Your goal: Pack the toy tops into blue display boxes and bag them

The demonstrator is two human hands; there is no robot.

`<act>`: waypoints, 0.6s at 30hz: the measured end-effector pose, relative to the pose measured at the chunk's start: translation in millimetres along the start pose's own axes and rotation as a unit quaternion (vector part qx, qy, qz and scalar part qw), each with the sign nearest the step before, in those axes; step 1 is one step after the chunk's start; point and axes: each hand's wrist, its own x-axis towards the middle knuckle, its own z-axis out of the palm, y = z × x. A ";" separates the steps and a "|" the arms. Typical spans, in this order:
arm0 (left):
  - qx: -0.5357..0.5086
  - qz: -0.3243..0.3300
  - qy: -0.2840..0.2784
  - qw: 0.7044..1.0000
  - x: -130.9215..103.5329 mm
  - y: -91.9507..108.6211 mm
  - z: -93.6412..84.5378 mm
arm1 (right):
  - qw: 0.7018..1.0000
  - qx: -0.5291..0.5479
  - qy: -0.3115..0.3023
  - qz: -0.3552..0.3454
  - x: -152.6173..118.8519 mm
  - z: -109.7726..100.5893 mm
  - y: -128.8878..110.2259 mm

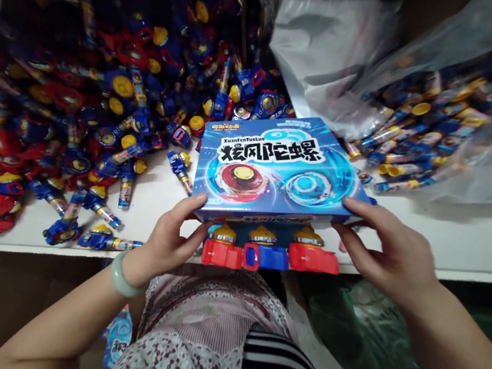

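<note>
A blue cardboard box (272,171) printed with spinning tops and large black characters is at the front edge of the white table. My left hand (175,235) pinches its near left corner, thumb low and finger on top. At the near right corner my right hand (388,243) grips it the same way. Below the lid's near edge stick out toy launchers with yellow-tipped tops: a red launcher (222,253), a blue launcher (271,256) and another red launcher (313,257). The box's inside is hidden beneath the lid.
A large heap of red and blue launchers (135,96) covers the back and left. Loose blue launchers (101,237) lie near the left front edge. On the right, a clear plastic bag (490,148) holds many small tubes (414,134). A white sheet (326,43) stands behind the box.
</note>
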 end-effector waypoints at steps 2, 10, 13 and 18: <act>-0.005 -0.010 0.002 1.000 -7.6 -1.6 1.0 | 1.000 0.011 0.001 -0.004 -1.9 1.6 3.1; 0.143 0.049 -0.031 0.988 -20.0 -21.9 12.6 | 0.996 -0.027 -0.068 -0.053 -18.3 28.9 20.4; 0.142 0.057 -0.032 0.988 -15.3 -20.7 9.8 | 0.998 -0.034 -0.031 -0.041 -21.9 35.5 22.5; -0.047 -0.003 -0.060 0.997 -14.9 -22.2 -7.5 | 0.999 0.008 -0.037 0.003 -37.3 26.3 24.5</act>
